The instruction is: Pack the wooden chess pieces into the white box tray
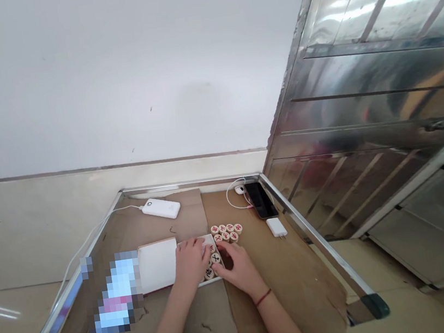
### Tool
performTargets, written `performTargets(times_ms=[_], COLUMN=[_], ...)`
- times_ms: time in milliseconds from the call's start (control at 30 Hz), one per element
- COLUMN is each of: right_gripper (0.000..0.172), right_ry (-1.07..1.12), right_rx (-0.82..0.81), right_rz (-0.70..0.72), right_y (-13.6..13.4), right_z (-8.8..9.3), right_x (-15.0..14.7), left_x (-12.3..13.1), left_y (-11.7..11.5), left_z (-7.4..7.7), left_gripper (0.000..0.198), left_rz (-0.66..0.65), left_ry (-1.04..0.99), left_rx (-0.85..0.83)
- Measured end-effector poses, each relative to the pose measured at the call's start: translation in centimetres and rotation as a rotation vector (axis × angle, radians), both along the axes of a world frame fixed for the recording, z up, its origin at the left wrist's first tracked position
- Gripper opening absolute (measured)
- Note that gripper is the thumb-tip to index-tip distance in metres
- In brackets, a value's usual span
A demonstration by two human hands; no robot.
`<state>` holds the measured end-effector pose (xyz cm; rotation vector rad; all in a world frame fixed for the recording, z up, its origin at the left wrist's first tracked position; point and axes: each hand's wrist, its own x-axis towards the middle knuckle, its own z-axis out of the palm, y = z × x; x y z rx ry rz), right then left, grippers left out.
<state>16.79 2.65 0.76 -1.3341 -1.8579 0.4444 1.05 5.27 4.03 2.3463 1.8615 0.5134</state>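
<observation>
A white box holds round Chinese chess pieces with black and red characters. My left hand lies across the left part of the box, fingers bent over the pieces; a pale pinkish bit shows by its fingertips, and what they grip is hidden. At the right rim is my right hand, thumb and forefinger apart, the thumb near the pieces and the forefinger at the box edge. Just beyond it stand several red-marked chess pieces in close rows. The box's white lid lies to the left.
Brown cardboard covers the metal-framed table. A white power bank with a cable lies at the back left, a black phone at the back right beside a white charger. A blurred-out screen lies at the left.
</observation>
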Motion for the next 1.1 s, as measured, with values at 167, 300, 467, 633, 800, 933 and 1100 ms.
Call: performTargets(times_ms=[167, 300, 467, 633, 800, 933, 1100], right_gripper=[0.041, 0.038, 0.039, 0.036, 0.029, 0.032, 0.025], right_ry=[-0.040, -0.021, -0.010, 0.030, 0.133, 0.055, 0.023], right_rx=[-0.041, -0.021, 0.001, -0.013, 0.077, 0.216, 0.295], right_rz=[0.015, 0.013, 0.005, 0.003, -0.055, -0.047, -0.116], right_y=[-0.1, -0.1, 0.0, 0.1, 0.3, 0.1, -0.1], right_z=[0.4, 0.4, 0.0, -0.3, -0.8, -1.0, -0.9], right_x=[-0.1, -0.1, 0.0, 0.1, 0.3, 0.0, 0.0], left_x=[1.4, 1.4, 1.4, 1.3, 0.9, 0.9, 0.6], left_y=[0.0, -0.1, 0.1, 0.7, 0.9, 0.1, -1.7], left_z=[0.1, -0.3, -0.7, -0.7, -0.6, -0.5, -0.4], left_gripper=[0.030, 0.030, 0.027, 0.023, 0.026, 0.029, 0.028], left_rz=[0.014, 0.001, -0.009, -0.031, -0.088, -0.194, -0.087], left_ry=[0.067, 0.045, -0.032, -0.159, -0.344, -0.663, -0.772], left_rx=[-0.100, -0.128, -0.164, -0.185, -0.134, -0.097, 0.045])
